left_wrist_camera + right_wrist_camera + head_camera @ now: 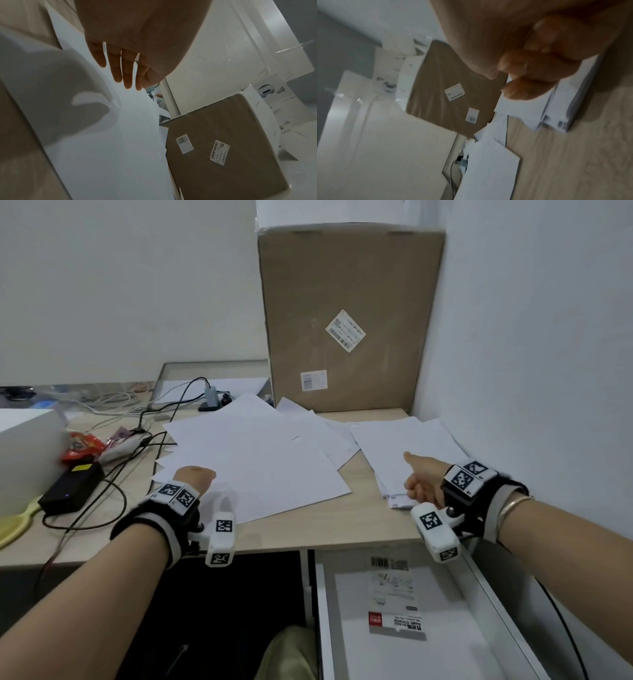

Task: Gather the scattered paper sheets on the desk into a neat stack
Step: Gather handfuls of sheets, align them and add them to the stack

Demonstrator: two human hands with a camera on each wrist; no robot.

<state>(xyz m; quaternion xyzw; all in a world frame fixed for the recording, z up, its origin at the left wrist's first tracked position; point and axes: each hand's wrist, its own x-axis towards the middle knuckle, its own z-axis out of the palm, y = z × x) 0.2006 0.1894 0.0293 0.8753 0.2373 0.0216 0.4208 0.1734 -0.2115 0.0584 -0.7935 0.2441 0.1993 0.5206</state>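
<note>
Paper sheets (260,460): loose fan of white pages across mid-desk, overlapping at odd angles; far corners reach toward the cardboard box (346,320). Not squared yet.
Clutter, far left: black power brick (73,486), cables (137,436), red snack wrapper (82,445). Near the fan's left edge, so drag sheets away from them, not toward.
Left hand (193,477): at the fan's left near corner; wrist view shows fingers (127,70) straight and relaxed over the paper, holding nothing. Contact with the sheet: cannot tell.
Desk (363,508): bare wood strip separates the fan from the right pile. Use it as the sliding lane.
Right pile (407,453): thicker, roughly aligned bundle by the wall; likely the stack target.
Right hand (423,477): at the pile's near edge, fingers curled in, thumb pointing out over the top sheet. Looks like it pinches the edge; blur leaves that unconfirmed.
Step, my read: early, most sheets still spread.
How to do it well: flat left palm sweeps the fan rightward in one pass, light pressure so pages slide rather than buckle; right hand anchors the pile as a stop, then tap edges square.
</note>
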